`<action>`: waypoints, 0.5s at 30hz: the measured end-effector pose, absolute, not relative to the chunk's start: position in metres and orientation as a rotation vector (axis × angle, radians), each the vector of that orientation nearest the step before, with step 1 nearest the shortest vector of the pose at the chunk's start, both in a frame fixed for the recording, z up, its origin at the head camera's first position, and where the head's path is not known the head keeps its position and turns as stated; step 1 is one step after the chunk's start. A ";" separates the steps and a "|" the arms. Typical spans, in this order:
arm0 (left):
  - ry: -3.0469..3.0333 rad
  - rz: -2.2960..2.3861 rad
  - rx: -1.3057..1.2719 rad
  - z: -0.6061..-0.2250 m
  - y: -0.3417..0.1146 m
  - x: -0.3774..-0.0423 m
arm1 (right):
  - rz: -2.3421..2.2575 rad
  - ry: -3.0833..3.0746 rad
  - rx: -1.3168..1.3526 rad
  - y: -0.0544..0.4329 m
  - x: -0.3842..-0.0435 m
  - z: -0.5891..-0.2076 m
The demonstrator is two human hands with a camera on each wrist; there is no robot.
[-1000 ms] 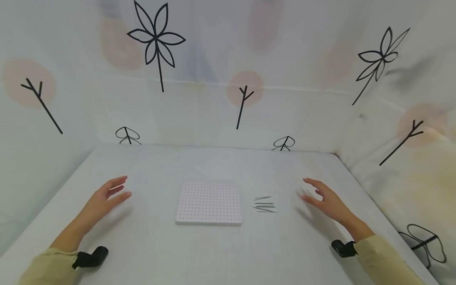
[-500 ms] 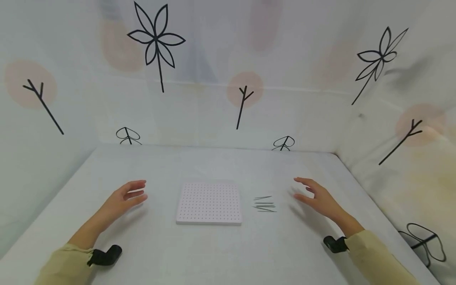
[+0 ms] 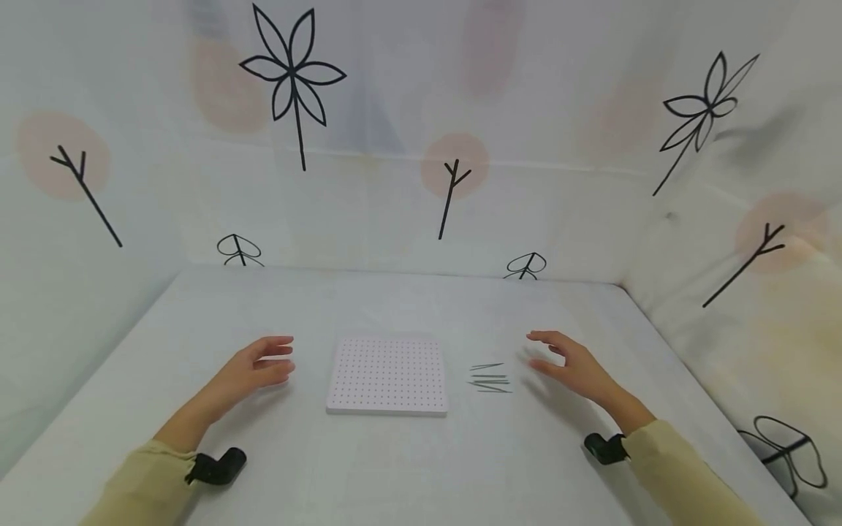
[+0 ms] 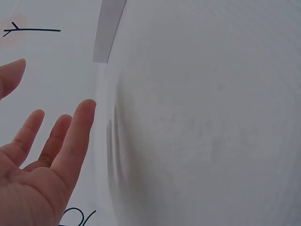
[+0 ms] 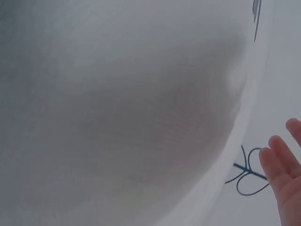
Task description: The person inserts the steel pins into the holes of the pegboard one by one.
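Observation:
In the head view a pale, flat board point(image 3: 387, 376) dotted with rows of small holes lies on the white table. Just right of it are several thin, dark, needle-like sticks point(image 3: 490, 379), lying roughly side by side. My left hand point(image 3: 248, 376) hovers over the table left of the board, fingers relaxed and holding nothing. On the other side my right hand point(image 3: 579, 369) is held above the table, right of the sticks, its fingers loosely extended with nothing between them. The left wrist view shows the left hand point(image 4: 51, 155) with spread fingers near the board's edge point(image 4: 109, 33).
White cloth walls point(image 3: 395, 212) printed with black plant drawings stand behind the table point(image 3: 395, 475) and on both sides. Black wrist cameras point(image 3: 220, 466) sit at the cuffs of the light yellow sleeves point(image 3: 145, 482).
Both hands have moved inward over the table, the left hand rightward toward the board and the right hand leftward toward the sticks. Board and sticks stay in place.

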State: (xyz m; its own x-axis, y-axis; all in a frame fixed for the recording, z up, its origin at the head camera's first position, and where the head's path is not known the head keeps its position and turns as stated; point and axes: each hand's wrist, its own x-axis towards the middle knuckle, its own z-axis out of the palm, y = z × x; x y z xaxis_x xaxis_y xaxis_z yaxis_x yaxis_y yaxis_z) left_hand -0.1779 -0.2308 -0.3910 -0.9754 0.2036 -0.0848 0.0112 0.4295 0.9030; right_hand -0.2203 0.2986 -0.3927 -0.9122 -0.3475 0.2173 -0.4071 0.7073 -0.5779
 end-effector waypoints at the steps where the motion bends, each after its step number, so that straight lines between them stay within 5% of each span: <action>1: 2.485 1.582 0.184 -0.391 -0.229 -0.179 | 0.985 -2.816 0.629 0.297 -0.220 -0.393; 15: 2.346 1.643 0.152 -0.394 -0.208 -0.185 | 1.004 -2.825 0.688 0.282 -0.222 -0.394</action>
